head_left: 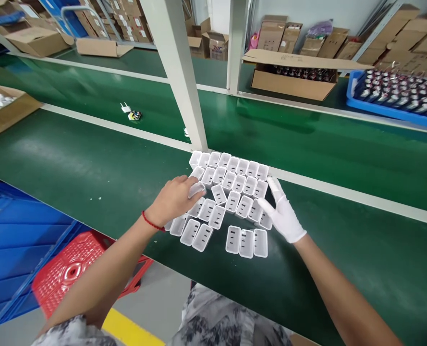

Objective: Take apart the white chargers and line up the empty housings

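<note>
Several white, open-topped plastic cases (238,183) with small dark slots inside stand in rows on the green bench. My left hand (175,197), bare with a red cord at the wrist, has its thumb and fingers around one white plastic case (198,189) at the rows' left side. In a white glove, my right hand (283,214) rests against the right end of the rows, fingers spread and holding nothing. One case (219,194) sits tilted in the middle. A separate group of 3 cases (246,242) lies nearer to me.
A white post (184,72) rises behind the rows. On the green belt (307,129) beyond lies a small plug-like part (131,113). A blue tray (396,109) of parts and an open carton (292,82) stand at the back right. A red stool (69,264) is below left.
</note>
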Action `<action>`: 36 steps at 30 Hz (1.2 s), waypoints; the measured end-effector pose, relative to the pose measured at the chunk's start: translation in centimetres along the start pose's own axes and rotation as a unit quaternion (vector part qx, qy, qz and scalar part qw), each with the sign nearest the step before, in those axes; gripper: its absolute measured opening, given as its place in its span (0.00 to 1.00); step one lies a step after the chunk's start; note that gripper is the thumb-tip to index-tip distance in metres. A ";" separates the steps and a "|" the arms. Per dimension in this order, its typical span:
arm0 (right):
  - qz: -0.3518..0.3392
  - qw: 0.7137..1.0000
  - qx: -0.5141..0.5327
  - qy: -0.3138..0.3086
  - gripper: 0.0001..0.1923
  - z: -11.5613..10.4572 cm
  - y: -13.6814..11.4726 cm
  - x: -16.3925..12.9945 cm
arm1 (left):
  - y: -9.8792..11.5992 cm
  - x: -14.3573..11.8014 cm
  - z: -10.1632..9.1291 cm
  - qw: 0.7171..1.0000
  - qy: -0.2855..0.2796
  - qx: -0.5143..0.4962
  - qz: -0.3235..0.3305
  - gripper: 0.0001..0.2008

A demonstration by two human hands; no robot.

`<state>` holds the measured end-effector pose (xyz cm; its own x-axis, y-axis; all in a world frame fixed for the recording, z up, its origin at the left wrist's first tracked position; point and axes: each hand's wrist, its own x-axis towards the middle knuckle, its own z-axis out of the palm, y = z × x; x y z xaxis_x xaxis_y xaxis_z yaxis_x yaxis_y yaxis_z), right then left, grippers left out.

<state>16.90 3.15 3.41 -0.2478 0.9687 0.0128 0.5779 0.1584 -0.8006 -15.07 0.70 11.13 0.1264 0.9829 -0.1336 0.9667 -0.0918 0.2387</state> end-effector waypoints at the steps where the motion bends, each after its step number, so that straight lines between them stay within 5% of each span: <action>1: 0.017 1.000 0.004 -0.009 0.42 0.2 -0.5 -0.5 | 0.3 0.2 0.2 1.000 -0.009 0.010 0.000 0.20; 4: 0.033 0.999 0.014 -0.029 0.42 0.5 -1.6 -1.4 | 1.0 1.2 0.7 1.000 -0.004 0.022 -0.019 0.19; 7: -0.032 0.996 -0.085 0.000 0.38 0.3 -2.8 -1.5 | 1.4 1.9 0.7 0.999 0.003 0.028 -0.030 0.20; 11: -0.244 0.930 -0.273 -0.017 0.25 0.4 -6.6 -1.0 | 1.9 2.0 0.8 0.999 0.012 0.029 -0.038 0.22; 14: -0.312 0.887 -0.334 -0.069 0.23 1.9 -9.4 -0.5 | 1.7 1.8 0.8 0.999 0.011 0.031 -0.032 0.26; 20: -0.312 0.879 -0.354 -0.061 0.24 4.7 -10.3 -0.3 | 1.1 1.1 0.3 0.999 -0.027 0.018 0.004 0.24; 30: -0.366 0.853 -0.352 -0.118 0.15 4.5 -10.5 -0.7 | 2.5 1.1 -0.4 0.997 -0.059 0.041 -0.027 0.23; 36: -0.338 0.874 -0.337 -0.093 0.17 4.0 -10.4 -0.6 | 2.7 1.4 0.1 0.996 -0.075 0.047 -0.023 0.28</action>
<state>7.89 0.19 9.36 -0.7957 0.5724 0.1981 0.5619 0.8197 -0.1114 -12.26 1.77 11.53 0.1064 0.9520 -0.2871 0.9880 -0.0688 0.1383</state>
